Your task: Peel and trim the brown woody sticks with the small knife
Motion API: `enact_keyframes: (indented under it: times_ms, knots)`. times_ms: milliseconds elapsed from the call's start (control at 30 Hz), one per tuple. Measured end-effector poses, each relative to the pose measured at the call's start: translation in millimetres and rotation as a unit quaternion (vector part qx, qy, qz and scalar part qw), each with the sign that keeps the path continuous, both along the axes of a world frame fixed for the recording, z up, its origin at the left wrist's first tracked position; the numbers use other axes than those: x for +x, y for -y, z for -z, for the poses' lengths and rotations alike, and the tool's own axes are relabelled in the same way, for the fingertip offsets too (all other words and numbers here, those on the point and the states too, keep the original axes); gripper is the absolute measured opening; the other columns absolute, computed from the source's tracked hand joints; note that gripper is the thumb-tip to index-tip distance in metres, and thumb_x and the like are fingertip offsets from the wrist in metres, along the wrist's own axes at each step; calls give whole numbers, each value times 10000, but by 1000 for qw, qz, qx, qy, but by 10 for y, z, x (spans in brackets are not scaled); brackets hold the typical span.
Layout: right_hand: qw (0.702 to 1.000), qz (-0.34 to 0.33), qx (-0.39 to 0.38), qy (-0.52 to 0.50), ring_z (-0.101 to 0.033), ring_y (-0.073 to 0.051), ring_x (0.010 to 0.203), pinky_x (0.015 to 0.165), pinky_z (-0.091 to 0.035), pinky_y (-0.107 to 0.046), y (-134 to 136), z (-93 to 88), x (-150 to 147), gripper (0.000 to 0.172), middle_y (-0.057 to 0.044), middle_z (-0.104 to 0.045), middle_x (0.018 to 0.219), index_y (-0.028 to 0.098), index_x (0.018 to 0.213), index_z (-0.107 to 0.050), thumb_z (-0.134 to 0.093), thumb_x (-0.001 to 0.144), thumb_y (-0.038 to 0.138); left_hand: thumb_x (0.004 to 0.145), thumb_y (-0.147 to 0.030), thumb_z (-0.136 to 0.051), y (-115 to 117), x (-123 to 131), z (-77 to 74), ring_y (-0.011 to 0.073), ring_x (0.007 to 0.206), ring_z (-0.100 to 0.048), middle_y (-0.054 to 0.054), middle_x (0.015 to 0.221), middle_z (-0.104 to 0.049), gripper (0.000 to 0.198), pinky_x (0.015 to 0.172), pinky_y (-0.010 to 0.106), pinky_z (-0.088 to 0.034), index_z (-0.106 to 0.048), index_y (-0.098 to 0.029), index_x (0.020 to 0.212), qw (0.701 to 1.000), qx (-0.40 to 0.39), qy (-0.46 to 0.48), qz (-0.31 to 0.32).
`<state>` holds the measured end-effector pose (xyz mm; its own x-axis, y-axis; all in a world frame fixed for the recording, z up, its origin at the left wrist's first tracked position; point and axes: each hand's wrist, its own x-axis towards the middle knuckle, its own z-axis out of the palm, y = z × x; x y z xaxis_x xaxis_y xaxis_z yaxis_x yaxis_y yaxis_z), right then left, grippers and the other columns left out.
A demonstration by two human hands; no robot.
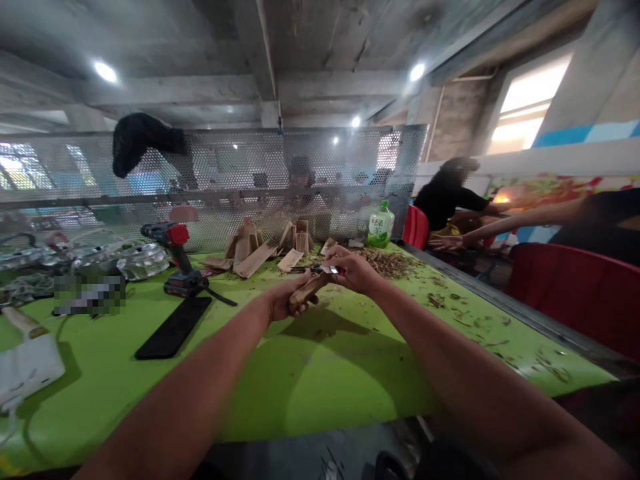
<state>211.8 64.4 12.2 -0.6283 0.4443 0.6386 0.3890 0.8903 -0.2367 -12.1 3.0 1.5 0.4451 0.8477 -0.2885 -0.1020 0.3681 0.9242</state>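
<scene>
Near the middle of the green desk [320, 380], the left hand [293, 300] closes around a wooden stick [306, 292]. The right hand [356, 272], curled shut, pinches a small blade [330, 269] at the stick's far end. A slipping blade could cut the left hand. Wood shavings [391, 264] lie farther off, to the right.

A plastic bottle [380, 227] stands at 3 o'clock, its label [380, 223] bearing large green Chinese characters; the first appears to be 綠, and the smaller print is too blurred to read. A red-and-black cordless drill [175, 260] at 9 o'clock shows no legible marking. A pixelated patch [90, 293] at 8 o'clock is unreadable. Nothing else is legible.
</scene>
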Motion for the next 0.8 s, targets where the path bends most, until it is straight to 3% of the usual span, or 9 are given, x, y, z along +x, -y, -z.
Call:
enact_keyframes:
  times_ms: [133,267,333,400,500,667,800]
  knots:
    - [993,60,18,-101,-580,-219,1004,868,-454,-317,6,-53,-49,413,-98,-620,1104,212,1137,-707,-727,782,423,914,-479,-580,-17,73,-30,78,369,-517,18,615,-628,314,318,149,-327,-623,-168,907,990,-3,85,-115]
    - [978,161,-38,-126,-567,-181,795,737,-435,-272,152,-42,-171,226,-56,-641,827,178,876,-731,-634,843,380,940,-519,-510,-85,67,-39,65,342,-484,-28,543,-559,373,333,149,-347,-585,-169,833,970,-4,119,-212]
    - [975,187,-96,-76,-528,-154,662,630,-385,-248,255,13,-276,274,-29,-614,692,178,787,-712,-546,893,368,930,-554,-504,-110,58,-34,75,359,-506,-36,530,-553,395,359,158,-385,-583,-177,844,963,-6,129,-236]
    - [970,208,-127,-14,-504,-147,597,568,-329,-248,343,69,-390,289,-24,-618,656,192,797,-712,-512,907,371,908,-585,-519,-121,63,-28,95,382,-531,-35,520,-556,408,384,179,-420,-575,-187,838,959,-10,137,-247]
    - [961,242,-114,62,-541,-164,606,549,-294,-259,416,113,-523,265,-54,-676,729,220,851,-725,-514,901,372,907,-598,-504,-110,101,-33,120,402,-554,-22,503,-563,427,402,204,-443,-567,-189,804,961,-18,142,-237]
    - [944,283,-78,150,-632,-212,680,573,-344,-273,458,120,-587,199,-87,-730,826,239,921,-726,-552,831,274,942,-570,-453,-58,191,-83,77,274,-392,-33,420,-481,467,296,180,-265,-540,-179,702,965,-23,123,-232]
    - [938,293,-60,174,-659,-223,705,590,-379,-282,481,128,-604,220,-103,-740,855,222,923,-726,-532,821,232,951,-569,-434,-43,226,-95,58,256,-346,-44,411,-458,477,286,166,-209,-515,-182,683,967,-21,131,-219]
